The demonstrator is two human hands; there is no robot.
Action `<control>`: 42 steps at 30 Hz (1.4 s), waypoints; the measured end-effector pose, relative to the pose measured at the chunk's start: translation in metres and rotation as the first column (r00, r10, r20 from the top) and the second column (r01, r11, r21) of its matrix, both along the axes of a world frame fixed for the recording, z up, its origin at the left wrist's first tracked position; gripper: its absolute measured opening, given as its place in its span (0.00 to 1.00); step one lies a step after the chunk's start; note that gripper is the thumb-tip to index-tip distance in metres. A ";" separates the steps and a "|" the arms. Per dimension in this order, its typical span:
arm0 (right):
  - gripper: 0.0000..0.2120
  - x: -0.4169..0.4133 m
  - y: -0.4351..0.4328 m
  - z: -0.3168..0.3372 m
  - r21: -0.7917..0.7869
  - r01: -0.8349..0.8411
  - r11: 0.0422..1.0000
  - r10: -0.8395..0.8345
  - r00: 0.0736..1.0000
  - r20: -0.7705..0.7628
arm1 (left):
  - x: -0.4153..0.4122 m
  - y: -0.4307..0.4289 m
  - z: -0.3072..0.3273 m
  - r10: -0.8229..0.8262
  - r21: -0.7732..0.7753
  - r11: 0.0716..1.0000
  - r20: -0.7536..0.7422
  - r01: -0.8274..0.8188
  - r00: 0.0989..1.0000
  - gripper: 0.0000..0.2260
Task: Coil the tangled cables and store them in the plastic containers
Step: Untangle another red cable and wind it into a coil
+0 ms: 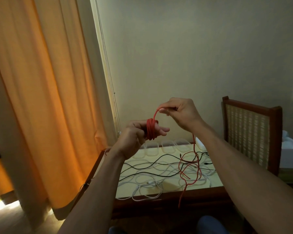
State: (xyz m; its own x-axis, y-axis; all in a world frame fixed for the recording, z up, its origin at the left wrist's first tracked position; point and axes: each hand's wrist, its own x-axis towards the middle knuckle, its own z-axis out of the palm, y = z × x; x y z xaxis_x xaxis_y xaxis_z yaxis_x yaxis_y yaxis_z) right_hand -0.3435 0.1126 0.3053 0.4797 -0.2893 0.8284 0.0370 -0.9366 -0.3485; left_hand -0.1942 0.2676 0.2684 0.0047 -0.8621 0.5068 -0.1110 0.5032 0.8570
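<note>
Ideally keep tension even: left hand [137,135] holds the red cable [150,130] coiled round its fingers, right hand [180,112] pinches the strand at 1 o'clock, slack trailing to the table [170,184] at 5 o'clock

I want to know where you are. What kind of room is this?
Probably a room in a home. A long orange curtain hangs at the left, a wooden chair with a woven back stands by the wall, and a wooden table holds tangled cables.
</note>
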 end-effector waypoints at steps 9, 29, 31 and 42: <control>0.09 0.003 0.004 -0.049 0.150 -0.078 0.986 0.082 0.996 -0.021 | -0.015 -0.006 0.001 -0.184 -0.154 0.980 -0.467 0.125 0.865 0.29; 0.08 -0.017 0.025 -0.026 -0.341 0.120 0.932 -0.196 0.961 -0.197 | -0.011 -0.020 0.017 0.472 -0.207 0.875 0.171 -0.437 0.865 0.34; 0.08 -0.018 0.026 -0.019 -0.368 0.117 0.923 -0.198 0.962 -0.189 | -0.008 -0.020 0.019 0.467 -0.193 0.881 0.220 -0.431 0.856 0.33; 0.04 -0.025 0.028 0.017 -0.538 0.181 0.823 -0.271 0.958 -0.092 | 0.006 -0.023 0.013 0.493 -0.137 0.866 0.396 -0.481 0.775 0.30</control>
State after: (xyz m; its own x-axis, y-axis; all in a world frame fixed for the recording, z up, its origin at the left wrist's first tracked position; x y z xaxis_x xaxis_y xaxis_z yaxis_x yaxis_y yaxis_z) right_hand -0.3681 0.1410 0.3220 0.5905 0.0451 0.8058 -0.2112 -0.9550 0.2082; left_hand -0.1887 0.2446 0.2809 0.2102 -0.7868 0.5804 -0.6796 0.3092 0.6652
